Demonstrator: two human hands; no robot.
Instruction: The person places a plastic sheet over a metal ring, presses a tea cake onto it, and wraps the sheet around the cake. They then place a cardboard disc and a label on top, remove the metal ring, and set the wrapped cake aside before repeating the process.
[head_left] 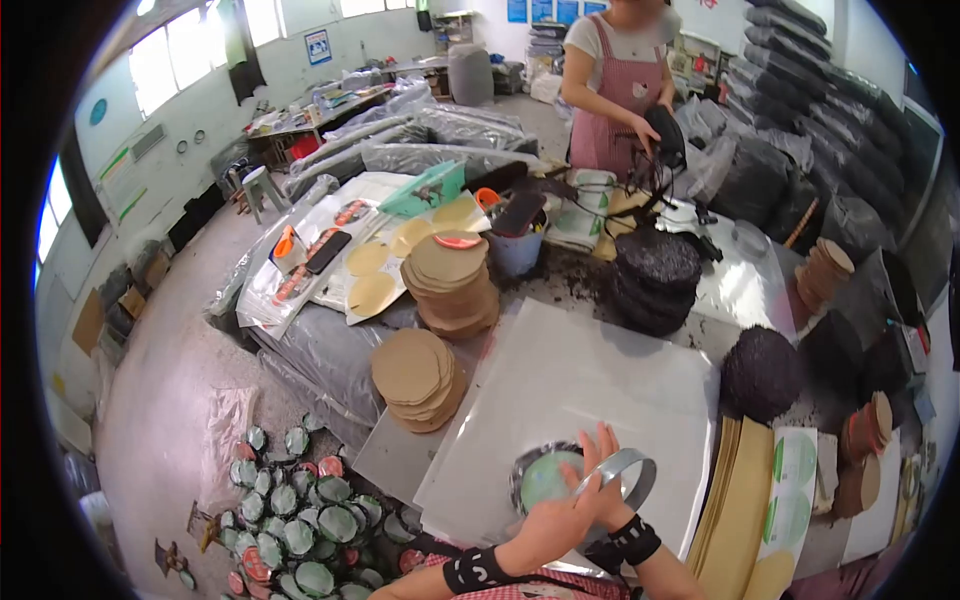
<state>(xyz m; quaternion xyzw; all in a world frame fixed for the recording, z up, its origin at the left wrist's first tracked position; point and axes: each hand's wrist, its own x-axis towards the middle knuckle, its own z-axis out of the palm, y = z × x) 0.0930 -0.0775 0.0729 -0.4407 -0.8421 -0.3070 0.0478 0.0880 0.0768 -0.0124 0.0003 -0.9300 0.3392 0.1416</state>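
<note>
Workroom with pale walls and bright windows at ten o'clock, its middle filled by a broad, cluttered work surface partly covered in plastic [330, 375]. Tall piles of black, plastic-wrapped bundles [800, 125] rise at two o'clock. At one o'clock, across the work surface, a person in a pink checked apron [612, 95] holds something black. Clear plastic sheeting [600, 370] lies flat at five o'clock. On the floor between seven and eight o'clock is a heap of round green and red packets [305, 525]. A dark, rough-sided stack [655, 285] stands at three o'clock; two stacks of tan discs stand nearer the middle, the taller [450, 285] at nine o'clock, the shorter [415, 375] at seven. Between five and six o'clock, wearing black wristbands, the left hand [550, 528] reaches in with fingers partly hidden, so how far it is open cannot be told; the right hand [604, 488] has its fingers stretched and spread. Against the hands is a shiny metal ring [645, 478]; which one grips it cannot be told. Just beside them, on the sheeting, lies a dark-rimmed green disc [543, 478]
</note>
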